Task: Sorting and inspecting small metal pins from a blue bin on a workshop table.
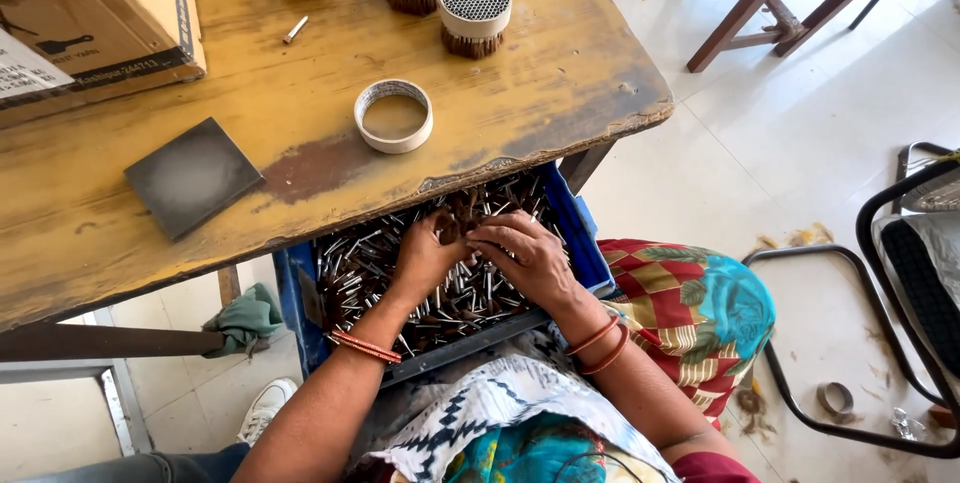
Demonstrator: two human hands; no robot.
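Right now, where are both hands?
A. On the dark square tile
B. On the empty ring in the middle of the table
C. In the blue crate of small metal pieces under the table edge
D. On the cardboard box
C: the left hand and the right hand are both down among the small metal pieces in the blue crate, below the edge of the wooden table.

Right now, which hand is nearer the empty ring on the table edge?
Left. The left hand lies in the blue crate just below the empty ring; the right hand sits farther right.
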